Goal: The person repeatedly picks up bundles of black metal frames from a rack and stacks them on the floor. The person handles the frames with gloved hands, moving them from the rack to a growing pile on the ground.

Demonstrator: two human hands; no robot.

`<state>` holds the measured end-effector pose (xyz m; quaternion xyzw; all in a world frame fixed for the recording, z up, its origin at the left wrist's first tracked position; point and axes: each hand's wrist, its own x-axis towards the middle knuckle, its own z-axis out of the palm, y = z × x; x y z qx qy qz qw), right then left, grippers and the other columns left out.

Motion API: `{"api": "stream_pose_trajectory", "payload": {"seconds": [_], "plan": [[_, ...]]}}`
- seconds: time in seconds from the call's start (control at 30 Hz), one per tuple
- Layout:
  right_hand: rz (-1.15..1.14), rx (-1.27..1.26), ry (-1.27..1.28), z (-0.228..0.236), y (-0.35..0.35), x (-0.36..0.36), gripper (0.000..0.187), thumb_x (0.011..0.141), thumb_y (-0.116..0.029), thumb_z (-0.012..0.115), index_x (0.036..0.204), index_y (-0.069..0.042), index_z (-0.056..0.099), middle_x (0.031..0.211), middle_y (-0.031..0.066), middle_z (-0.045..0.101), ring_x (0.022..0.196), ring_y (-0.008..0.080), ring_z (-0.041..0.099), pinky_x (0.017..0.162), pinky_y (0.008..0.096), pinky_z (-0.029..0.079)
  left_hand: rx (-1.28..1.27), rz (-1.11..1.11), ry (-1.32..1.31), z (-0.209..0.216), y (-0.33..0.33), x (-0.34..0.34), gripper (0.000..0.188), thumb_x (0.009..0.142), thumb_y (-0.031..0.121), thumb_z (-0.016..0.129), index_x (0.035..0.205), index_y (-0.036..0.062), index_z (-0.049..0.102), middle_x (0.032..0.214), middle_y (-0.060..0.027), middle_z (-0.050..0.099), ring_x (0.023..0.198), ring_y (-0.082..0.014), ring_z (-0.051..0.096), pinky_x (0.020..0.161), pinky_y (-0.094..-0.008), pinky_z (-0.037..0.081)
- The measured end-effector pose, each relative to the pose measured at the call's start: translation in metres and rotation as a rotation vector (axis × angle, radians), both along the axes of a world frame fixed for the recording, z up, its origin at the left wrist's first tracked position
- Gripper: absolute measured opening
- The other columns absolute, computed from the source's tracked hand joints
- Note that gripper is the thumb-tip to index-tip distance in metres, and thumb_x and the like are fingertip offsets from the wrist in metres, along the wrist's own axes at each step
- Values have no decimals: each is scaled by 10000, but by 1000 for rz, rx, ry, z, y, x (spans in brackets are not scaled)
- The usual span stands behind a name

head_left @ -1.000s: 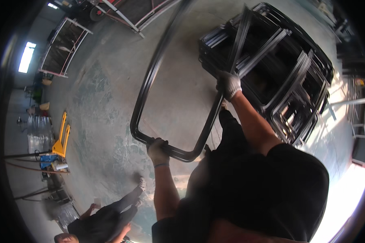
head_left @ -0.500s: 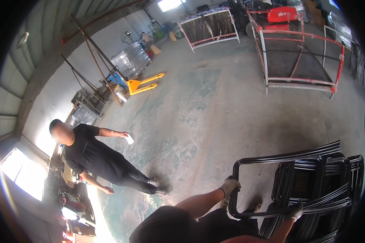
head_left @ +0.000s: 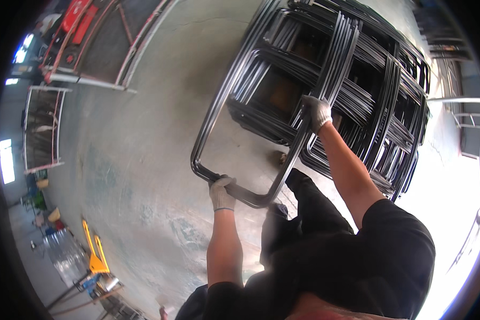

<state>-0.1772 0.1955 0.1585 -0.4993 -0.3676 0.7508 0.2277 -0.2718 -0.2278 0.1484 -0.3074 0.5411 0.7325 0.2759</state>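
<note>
My gloved left hand [head_left: 222, 193] is closed round the near end of a bundle of black bent tube frames [head_left: 245, 196], close to its left corner. On the right side of the same bundle, my gloved right hand [head_left: 319, 113] grips the long bars, fingers wrapped partly out of sight. The bundle is rectangular with rounded corners, and its near end hangs over the floor in front of my legs. Its far part reaches over a large stack of similar black tube frames [head_left: 360, 98], laid crosswise in layers; I cannot tell whether the two touch.
A red and white metal rack [head_left: 90, 81] stands at the upper left, with a white-railed rack [head_left: 41, 128] below it. A yellow pallet truck [head_left: 96, 260] and film-wrapped goods [head_left: 65, 256] are at the lower left. Bare concrete floor [head_left: 138, 154] lies between.
My view has turned right, towards the stack. The held frames now stretch away ahead of me, with my hands still on them. The person in black has nearly left the view at the lower left.
</note>
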Motion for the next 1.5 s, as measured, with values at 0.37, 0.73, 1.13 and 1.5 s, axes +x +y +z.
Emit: {"api": "stream_pose_trajectory", "payload": {"seconds": [0.37, 0.73, 1.13, 1.5], "plan": [[17, 195, -52, -92, 102, -14, 300, 951, -191, 809, 1120, -23, 627, 730, 112, 675, 584, 239, 619, 558, 405, 539, 74, -62, -77, -85, 109, -52, 422, 859, -185, 671, 1153, 110, 602, 1023, -94, 673, 961, -293, 704, 994, -525, 627], [82, 174, -1092, -141, 35, -31, 757, 828, -335, 853, 1425, 15, 544, 1207, 263, 760, 1096, 401, 772, 962, 489, 625, -212, -329, -74, -158, 165, -57, 478, 825, -118, 779, 1257, 65, 688, 1159, -57, 727, 1080, -260, 698, 990, -406, 563], [58, 6, -1138, -143, 41, -53, 576, 1035, -396, 679, 1457, -59, 478, 1293, 228, 741, 1212, 382, 756, 1101, 465, 567, -208, -377, -78, -161, 214, -69, 656, 818, -129, 774, 1407, 138, 666, 1318, -45, 732, 1198, -282, 690, 1060, -459, 554], [304, 366, -1017, -50, -13, 19, 781, 874, -335, 857, 1495, 15, 537, 1275, 298, 751, 1212, 450, 743, 1054, 489, 595, -177, -510, -45, -149, 209, -64, 434, 897, 2, 803, 1319, 29, 705, 1215, -79, 751, 1081, -255, 722, 943, -420, 587]]}}
